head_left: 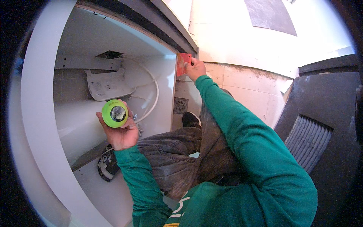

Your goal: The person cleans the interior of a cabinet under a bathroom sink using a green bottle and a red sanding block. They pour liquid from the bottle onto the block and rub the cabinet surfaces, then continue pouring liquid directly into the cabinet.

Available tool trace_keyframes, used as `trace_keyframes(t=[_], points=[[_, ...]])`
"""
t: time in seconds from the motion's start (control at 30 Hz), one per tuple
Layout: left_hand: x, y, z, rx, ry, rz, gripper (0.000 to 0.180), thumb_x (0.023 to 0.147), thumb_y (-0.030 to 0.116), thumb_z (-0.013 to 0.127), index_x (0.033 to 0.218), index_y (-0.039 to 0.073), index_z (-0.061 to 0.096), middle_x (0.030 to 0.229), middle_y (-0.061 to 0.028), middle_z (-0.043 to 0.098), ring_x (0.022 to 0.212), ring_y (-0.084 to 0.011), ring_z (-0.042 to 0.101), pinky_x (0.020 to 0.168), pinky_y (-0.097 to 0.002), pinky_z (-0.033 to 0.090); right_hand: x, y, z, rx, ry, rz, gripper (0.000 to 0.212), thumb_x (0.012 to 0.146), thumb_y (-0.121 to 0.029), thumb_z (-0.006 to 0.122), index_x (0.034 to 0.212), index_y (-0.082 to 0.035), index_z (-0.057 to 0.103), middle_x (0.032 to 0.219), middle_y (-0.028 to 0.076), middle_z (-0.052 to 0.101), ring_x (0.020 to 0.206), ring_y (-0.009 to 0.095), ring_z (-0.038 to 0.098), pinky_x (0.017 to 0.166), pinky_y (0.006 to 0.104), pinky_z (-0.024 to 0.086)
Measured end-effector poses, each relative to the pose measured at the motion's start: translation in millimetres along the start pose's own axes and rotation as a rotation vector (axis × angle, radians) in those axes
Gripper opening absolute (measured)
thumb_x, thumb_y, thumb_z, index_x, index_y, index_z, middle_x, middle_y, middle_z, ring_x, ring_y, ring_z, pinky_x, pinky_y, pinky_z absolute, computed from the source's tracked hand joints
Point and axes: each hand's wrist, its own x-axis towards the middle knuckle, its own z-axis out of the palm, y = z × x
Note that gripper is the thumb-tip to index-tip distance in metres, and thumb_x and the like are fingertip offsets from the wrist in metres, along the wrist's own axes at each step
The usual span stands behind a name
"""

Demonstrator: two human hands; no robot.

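Note:
My left hand (124, 137) is closed round a lime-green round tub (107, 118). Its dark round opening faces up, with something greyish-white inside; I cannot tell what it is. Stretched out ahead, my right hand (197, 70) grips a flat red plate, like a plastic spreader (183, 62), between thumb and fingers. The red plate stands at the front edge of the white cabinet's side panel (162, 77), just below the dark countertop edge (166, 28). Whether it touches the panel is hard to make out.
Inside the cabinet are a crumpled whitish plastic piece (107, 85), a white hose (157, 94) and a dark wall box (110, 55). A floor drain (180, 105) lies beyond the side panel. At the right stands a dark panel with a ribbed grey vent (308, 142). My legs are bent between.

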Motion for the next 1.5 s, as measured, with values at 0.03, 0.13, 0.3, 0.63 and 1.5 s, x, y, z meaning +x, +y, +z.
trace_keyframes(t=[0.03, 0.13, 0.3, 0.63, 1.5], points=[[1.5, 0.4, -0.3, 0.001, -0.005, -0.005, 0.060, 0.090, 0.054, 0.066, 0.128, 0.008, 0.059, 0.126, -0.0147, 0.064, 0.113, -0.0303, 0.061, 0.052, -0.0262, 0.051, 6.2, 3.8, -0.5, 0.051, -0.039, 0.033, 0.023, 0.085, -0.018, 0.062, 0.104, -0.010, 0.073, 0.089, 0.016, 0.072, 0.079, 0.031, 0.070, 0.076, 0.0404, 0.055], [1.8, 2.6, -4.4, 0.011, -0.009, 0.001, 0.060, 0.090, 0.055, 0.065, 0.129, 0.008, 0.059, 0.126, -0.0146, 0.064, 0.113, -0.0293, 0.061, 0.052, -0.0263, 0.050, 12.2, 4.2, -3.5, 0.238, -0.079, 0.178, 0.024, 0.086, -0.014, 0.062, 0.106, -0.007, 0.073, 0.089, 0.012, 0.074, 0.078, 0.024, 0.071, 0.076, 0.0372, 0.055], [2.0, 4.9, -6.1, 0.053, -0.006, -0.012, 0.058, 0.090, 0.054, 0.066, 0.127, 0.010, 0.060, 0.126, -0.0137, 0.064, 0.113, -0.0292, 0.061, 0.052, -0.0259, 0.050, 9.4, -21.9, -13.9, 0.381, -0.183, 0.344, 0.022, 0.092, -0.010, 0.062, 0.112, -0.004, 0.069, 0.095, 0.007, 0.072, 0.076, 0.015, 0.070, 0.065, 0.0308, 0.058], [7.9, -2.0, -4.3, 0.104, -0.080, -0.005, 0.045, 0.092, 0.046, 0.065, 0.123, 0.013, 0.064, 0.126, -0.0080, 0.066, 0.121, -0.0251, 0.059, 0.056, -0.0267, 0.049, -1.2, -87.1, -8.1, 0.321, -0.067, 0.212, 0.020, 0.090, -0.012, 0.062, 0.104, -0.003, 0.073, 0.090, 0.007, 0.073, 0.074, 0.015, 0.070, 0.064, 0.0296, 0.057], [6.9, 2.1, -12.4, 0.085, -0.038, 0.041, 0.047, 0.091, 0.050, 0.065, 0.119, 0.013, 0.066, 0.126, -0.0099, 0.065, 0.115, -0.0268, 0.061, 0.054, -0.0262, 0.047, -35.6, -89.9, -10.6, -0.047, 0.159, -0.330, 0.038, 0.081, -0.003, 0.063, 0.118, -0.011, 0.070, 0.112, 0.014, 0.071, 0.102, 0.033, 0.065, 0.092, 0.0388, 0.052]])
